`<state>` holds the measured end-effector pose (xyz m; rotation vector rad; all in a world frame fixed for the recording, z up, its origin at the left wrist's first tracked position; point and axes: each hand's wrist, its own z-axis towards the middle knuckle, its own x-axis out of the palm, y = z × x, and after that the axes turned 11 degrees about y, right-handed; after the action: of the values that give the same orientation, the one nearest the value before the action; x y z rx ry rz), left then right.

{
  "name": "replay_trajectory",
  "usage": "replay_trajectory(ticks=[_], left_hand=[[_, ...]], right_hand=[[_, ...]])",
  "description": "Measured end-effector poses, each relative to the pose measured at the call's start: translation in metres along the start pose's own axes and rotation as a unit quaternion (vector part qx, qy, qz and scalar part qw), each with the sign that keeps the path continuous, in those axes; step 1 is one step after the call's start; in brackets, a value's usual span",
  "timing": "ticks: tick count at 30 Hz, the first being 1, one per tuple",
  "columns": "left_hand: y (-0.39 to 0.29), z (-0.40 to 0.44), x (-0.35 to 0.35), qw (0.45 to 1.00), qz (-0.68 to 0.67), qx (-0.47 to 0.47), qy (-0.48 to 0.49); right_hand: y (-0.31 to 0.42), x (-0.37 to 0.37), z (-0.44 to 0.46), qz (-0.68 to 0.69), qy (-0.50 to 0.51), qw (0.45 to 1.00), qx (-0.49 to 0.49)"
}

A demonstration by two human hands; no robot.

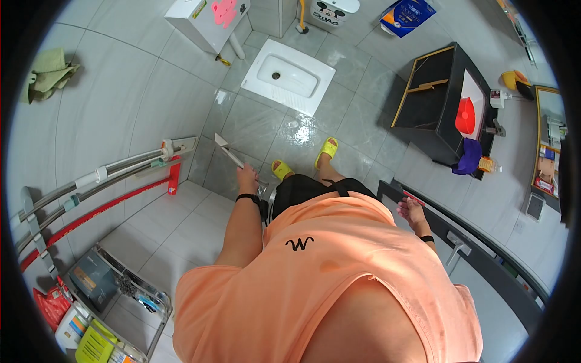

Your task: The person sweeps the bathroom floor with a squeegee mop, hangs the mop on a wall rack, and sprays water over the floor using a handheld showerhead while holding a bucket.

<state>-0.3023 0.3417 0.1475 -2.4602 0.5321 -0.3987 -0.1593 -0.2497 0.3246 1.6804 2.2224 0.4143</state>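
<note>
My left hand point(247, 179), at the left of my body, is closed around the handle of a slim white-and-grey tool point(229, 151) with a flat, wide head. That head points up and left over the wet grey floor point(248, 121). My right hand point(413, 212) is beside the dark door frame point(445, 233), its fingers curled. A thin red item point(415, 198) shows at those fingers; how it is held is unclear. My feet, in yellow slippers point(328, 152), stand on the floor below the squat toilet point(289, 75).
At the right is a black vanity point(423, 100) with a red basin point(465, 116) and purple cloth point(468, 157). A white bin point(333, 13) stands at the top. Metal rails point(121, 168) line the left wall above a rack point(158, 320) of bottles and boxes.
</note>
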Motion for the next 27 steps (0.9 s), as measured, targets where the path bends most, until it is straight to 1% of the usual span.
replay_trajectory(ticks=[2,5,7,10,12,14,17,19,20,22,23,25,26,27], left_hand=[[-0.007,0.001,0.009,1.000,-0.013,0.007,0.017],[-0.015,0.014,0.015,0.999,-0.049,0.008,0.003],[-0.018,0.020,0.018,0.997,-0.064,0.028,-0.010],[-0.024,0.017,0.022,0.996,-0.077,0.036,0.003],[-0.011,0.028,0.011,0.997,-0.063,0.044,0.010],[-0.010,0.020,0.014,0.997,-0.049,0.052,0.019],[-0.011,-0.005,0.027,0.999,-0.025,0.040,0.009],[-0.010,-0.020,0.037,0.998,0.032,0.046,0.031],[0.001,-0.015,0.034,0.998,0.036,0.047,0.033],[0.015,-0.009,0.037,0.985,0.168,0.047,0.015],[0.018,-0.008,0.042,0.984,0.172,0.048,0.017],[0.028,-0.004,0.051,0.946,0.317,0.054,0.044],[0.033,0.000,0.056,0.945,0.321,0.054,0.044],[0.037,0.006,0.063,0.900,0.422,0.094,0.061]], right_hand=[[0.003,-0.002,0.001,-0.002,-0.002,1.000,0.000],[0.008,-0.004,0.003,0.002,0.006,1.000,-0.001],[0.011,-0.006,0.002,-0.009,0.003,1.000,0.000],[0.014,-0.007,0.001,-0.004,-0.007,1.000,0.006],[0.013,-0.008,0.002,0.000,-0.009,1.000,0.008],[0.009,-0.012,0.004,0.006,-0.012,1.000,0.009],[0.002,-0.016,0.008,0.010,-0.004,1.000,0.013],[-0.001,-0.020,0.011,0.006,0.004,1.000,0.020],[-0.003,-0.022,0.012,0.010,0.004,1.000,0.020],[-0.008,-0.026,0.016,0.018,-0.004,1.000,0.024],[-0.010,-0.028,0.019,0.023,-0.004,0.999,0.023],[-0.014,-0.034,0.022,0.032,0.002,0.999,0.025],[-0.015,-0.037,0.024,0.036,0.002,0.999,0.026],[-0.016,-0.040,0.026,0.039,0.004,0.999,0.027]])
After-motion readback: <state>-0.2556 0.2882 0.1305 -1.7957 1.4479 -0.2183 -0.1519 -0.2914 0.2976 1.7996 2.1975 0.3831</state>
